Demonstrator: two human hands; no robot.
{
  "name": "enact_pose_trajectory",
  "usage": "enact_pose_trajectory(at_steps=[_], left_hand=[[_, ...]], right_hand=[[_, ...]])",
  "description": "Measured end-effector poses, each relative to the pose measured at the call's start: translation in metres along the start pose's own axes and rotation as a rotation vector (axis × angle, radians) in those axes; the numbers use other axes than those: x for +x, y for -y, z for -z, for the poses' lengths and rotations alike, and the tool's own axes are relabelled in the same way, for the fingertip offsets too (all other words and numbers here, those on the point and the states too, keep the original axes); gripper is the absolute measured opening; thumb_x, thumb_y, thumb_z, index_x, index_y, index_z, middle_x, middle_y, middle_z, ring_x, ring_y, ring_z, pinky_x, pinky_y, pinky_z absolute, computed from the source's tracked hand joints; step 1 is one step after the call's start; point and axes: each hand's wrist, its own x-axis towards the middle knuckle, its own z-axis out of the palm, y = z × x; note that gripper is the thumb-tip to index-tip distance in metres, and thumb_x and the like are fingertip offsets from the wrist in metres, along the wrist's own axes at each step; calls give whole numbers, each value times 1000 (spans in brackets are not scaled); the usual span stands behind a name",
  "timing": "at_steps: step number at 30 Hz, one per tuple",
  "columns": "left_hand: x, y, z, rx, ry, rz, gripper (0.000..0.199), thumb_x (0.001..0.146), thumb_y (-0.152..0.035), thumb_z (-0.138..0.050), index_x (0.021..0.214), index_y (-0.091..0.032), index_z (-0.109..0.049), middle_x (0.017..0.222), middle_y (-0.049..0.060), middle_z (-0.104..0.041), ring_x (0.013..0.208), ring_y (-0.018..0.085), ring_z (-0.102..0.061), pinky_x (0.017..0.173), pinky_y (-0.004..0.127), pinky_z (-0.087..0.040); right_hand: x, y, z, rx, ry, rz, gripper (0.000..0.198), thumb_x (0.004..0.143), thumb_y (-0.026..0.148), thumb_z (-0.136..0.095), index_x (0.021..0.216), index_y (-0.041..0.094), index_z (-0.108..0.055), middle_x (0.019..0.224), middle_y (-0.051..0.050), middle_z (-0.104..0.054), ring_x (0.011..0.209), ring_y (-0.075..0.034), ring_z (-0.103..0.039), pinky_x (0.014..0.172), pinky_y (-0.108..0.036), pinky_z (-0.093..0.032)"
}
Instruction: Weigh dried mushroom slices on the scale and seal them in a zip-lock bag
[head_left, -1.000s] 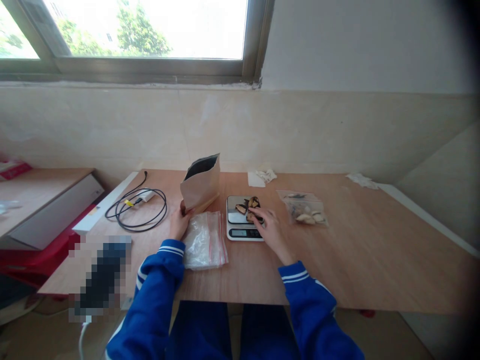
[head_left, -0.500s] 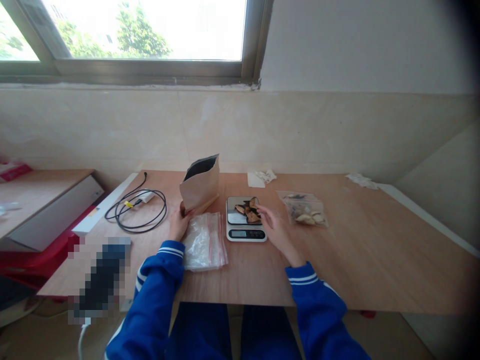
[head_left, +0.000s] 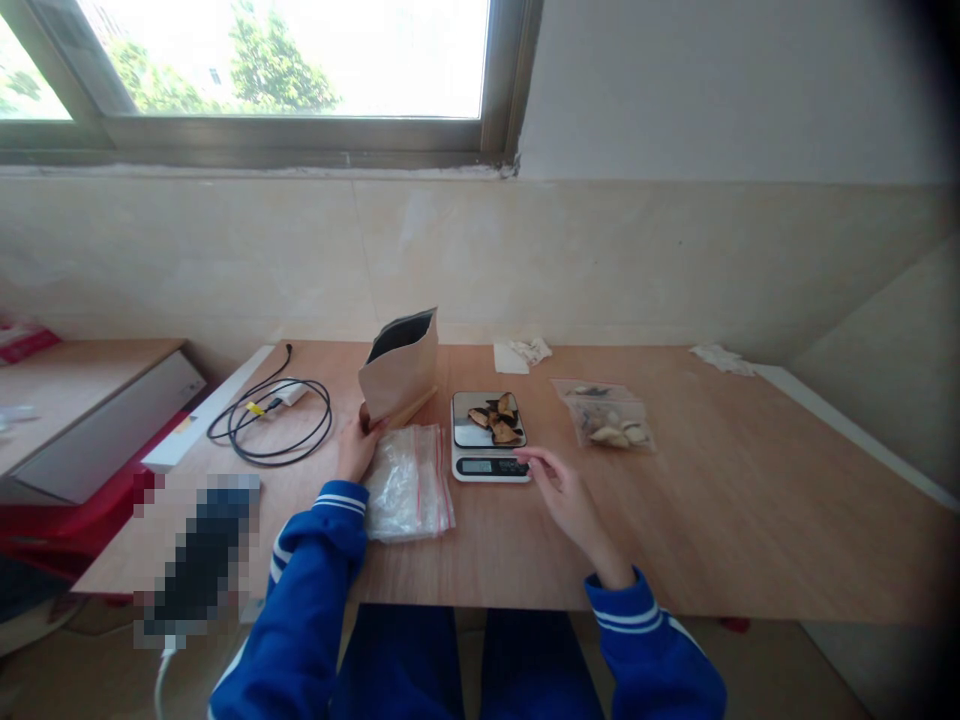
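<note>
A white digital kitchen scale (head_left: 464, 462) carries several brown, dark-edged dried slices (head_left: 504, 432) on its metal plate. My right hand (head_left: 562, 492) is at the scale's lower right corner, fingers stretched toward the button panel, and nothing shows in it. Against the lower left of an open, upright kraft paper pouch (head_left: 397, 380) rests my left hand (head_left: 355, 446). Its fingers are closed round a small brown piece (head_left: 364, 416) that looks like another dried slice, mostly hidden. Flat clear zip bags (head_left: 409, 490) lie between that hand and the scale.
Right of the scale lie filled zip bags (head_left: 611, 420) with pale dried pieces. A coiled black cable (head_left: 279, 462) and a blurred dark device (head_left: 202, 555) are at the left. Crumpled tissue (head_left: 532, 350) sits behind the scale, more tissue (head_left: 721, 360) at the far right.
My right hand has drawn back from the dried slices on the plate, toward me and slightly right, to the scale's front corner. My left hand has stayed by the pouch.
</note>
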Motion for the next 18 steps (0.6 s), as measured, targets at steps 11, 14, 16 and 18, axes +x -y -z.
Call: enact_pose_trajectory(at_steps=[11, 14, 16, 18], left_hand=[[0, 2, -1, 54, 5, 7, 43, 78, -45, -59, 107, -14, -63, 100, 13, -69, 95, 31, -64, 84, 42, -48], [0, 4, -1, 35, 0, 3, 43, 77, -43, -60, 109, -14, -62, 100, 13, -69, 96, 31, -64, 85, 42, -49], [0, 4, -1, 14, -4, 5, 42, 76, -42, -61, 109, -15, -62, 97, 12, -69, 94, 30, -64, 85, 42, -49], [0, 4, -1, 7, -1, 4, 43, 75, -41, -62, 109, -15, -62, 94, 11, -70, 92, 30, -64, 84, 41, -49]], right_hand=[[-13, -17, 8, -55, -30, -42, 32, 93, 39, -41, 105, 21, -65, 107, -10, -68, 101, -25, -63, 80, -37, -50], [-17, -7, 14, -133, -41, -31, 31, 94, 38, -41, 104, 22, -65, 106, -9, -67, 100, -25, -61, 82, -39, -48], [-21, 7, 17, -168, -35, -14, 30, 94, 36, -41, 105, 24, -65, 105, -8, -66, 100, -25, -60, 85, -39, -47], [-26, 26, 16, -158, 2, 0, 29, 94, 35, -41, 107, 25, -65, 106, -7, -65, 103, -24, -59, 88, -38, -45]])
